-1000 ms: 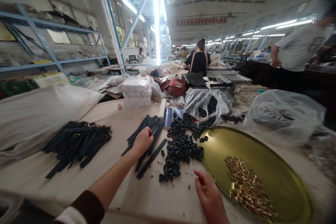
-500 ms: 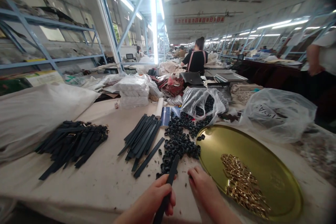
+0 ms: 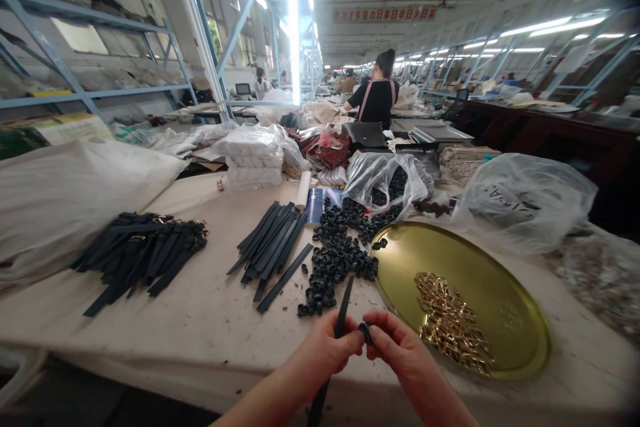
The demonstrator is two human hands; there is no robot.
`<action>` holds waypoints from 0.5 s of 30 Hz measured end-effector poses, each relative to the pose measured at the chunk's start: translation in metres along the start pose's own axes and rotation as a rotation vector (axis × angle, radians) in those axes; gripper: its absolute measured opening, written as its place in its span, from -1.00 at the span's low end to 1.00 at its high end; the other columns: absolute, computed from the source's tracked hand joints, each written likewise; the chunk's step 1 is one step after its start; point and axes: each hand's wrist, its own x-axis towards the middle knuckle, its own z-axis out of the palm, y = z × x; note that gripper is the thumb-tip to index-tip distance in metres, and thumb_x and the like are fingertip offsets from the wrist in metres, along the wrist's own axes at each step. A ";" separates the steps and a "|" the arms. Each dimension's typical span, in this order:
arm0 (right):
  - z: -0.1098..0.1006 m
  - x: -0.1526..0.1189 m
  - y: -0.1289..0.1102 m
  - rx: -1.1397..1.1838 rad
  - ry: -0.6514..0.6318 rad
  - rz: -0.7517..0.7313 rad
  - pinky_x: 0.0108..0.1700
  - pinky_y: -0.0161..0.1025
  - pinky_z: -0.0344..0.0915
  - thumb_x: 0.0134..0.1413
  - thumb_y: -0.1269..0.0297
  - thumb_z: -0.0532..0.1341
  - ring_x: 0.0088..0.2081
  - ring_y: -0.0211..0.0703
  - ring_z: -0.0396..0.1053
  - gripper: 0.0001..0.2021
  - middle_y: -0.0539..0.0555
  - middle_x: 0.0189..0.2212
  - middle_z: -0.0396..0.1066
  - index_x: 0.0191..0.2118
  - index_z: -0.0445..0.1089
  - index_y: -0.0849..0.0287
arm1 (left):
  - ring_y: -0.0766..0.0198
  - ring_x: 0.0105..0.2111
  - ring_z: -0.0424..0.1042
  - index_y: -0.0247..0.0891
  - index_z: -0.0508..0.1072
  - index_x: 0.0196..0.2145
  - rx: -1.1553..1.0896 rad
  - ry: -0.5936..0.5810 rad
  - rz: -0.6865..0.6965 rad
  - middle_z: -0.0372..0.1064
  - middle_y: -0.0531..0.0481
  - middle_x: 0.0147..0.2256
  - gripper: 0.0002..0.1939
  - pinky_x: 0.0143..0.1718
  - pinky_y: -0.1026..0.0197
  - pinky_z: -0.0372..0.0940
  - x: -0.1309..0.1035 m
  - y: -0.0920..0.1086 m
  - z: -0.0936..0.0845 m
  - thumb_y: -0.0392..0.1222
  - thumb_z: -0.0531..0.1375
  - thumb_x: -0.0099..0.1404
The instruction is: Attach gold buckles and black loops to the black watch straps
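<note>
My left hand (image 3: 333, 347) is closed around a long black strap (image 3: 345, 300), which slants up toward the pile of small black loops (image 3: 337, 263). Between the fingertips of both hands sits one small black loop (image 3: 365, 332), pinched by my right hand (image 3: 393, 340). Left of the loop pile lie several black straps (image 3: 273, 240) and a single strap (image 3: 285, 279). A heap of black straps with gold-coloured metal parts (image 3: 143, 250) rests farther left. Gold-coloured metal pieces (image 3: 453, 323) lie on the oval gold tray (image 3: 520, 313) at the right.
Clear plastic bags (image 3: 530, 197) stand behind the tray, and another bag (image 3: 390, 180) holds black loops. White cloth (image 3: 75, 193) covers the left side. Wrapped white stacks (image 3: 255, 163) sit at the back of the table (image 3: 200, 340). A person (image 3: 375, 97) is farther off.
My hands have come together, and my right hand now holds a small black loop beside the strap. The view has shifted slightly; a person at the right edge is no longer visible.
</note>
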 end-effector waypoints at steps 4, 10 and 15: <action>0.000 -0.002 0.004 -0.039 -0.062 0.046 -0.45 -0.33 0.12 -0.15 0.03 0.25 -0.57 -0.31 0.20 -0.70 -0.09 -0.66 0.29 -0.48 0.30 0.19 | 0.53 -0.73 -0.07 -0.26 0.19 -0.50 0.023 -0.015 0.003 0.11 0.21 -0.65 -0.70 -0.71 0.37 -0.19 -0.005 -0.002 -0.001 0.00 0.18 0.03; 0.001 -0.010 0.015 -0.278 -0.063 -0.140 -0.43 -0.31 0.10 -0.11 0.04 0.20 -0.52 -0.28 0.15 -0.72 -0.08 -0.63 0.21 -0.53 0.29 0.17 | 0.45 -0.60 0.03 -0.25 0.14 -0.58 0.307 0.102 0.148 0.03 0.19 -0.62 -0.84 -0.57 0.36 -0.05 -0.005 -0.014 -0.003 -0.24 0.11 0.03; -0.001 -0.009 0.029 -0.385 -0.012 -0.184 -0.51 -0.33 0.06 -0.11 0.00 0.18 -0.57 -0.28 0.12 -0.70 -0.09 -0.65 0.19 -0.51 0.33 0.16 | 0.36 -0.50 0.11 -0.25 0.15 -0.59 0.700 0.197 0.306 0.12 0.12 -0.56 -0.87 -0.49 0.32 -0.06 -0.004 -0.027 0.000 -0.29 0.05 0.06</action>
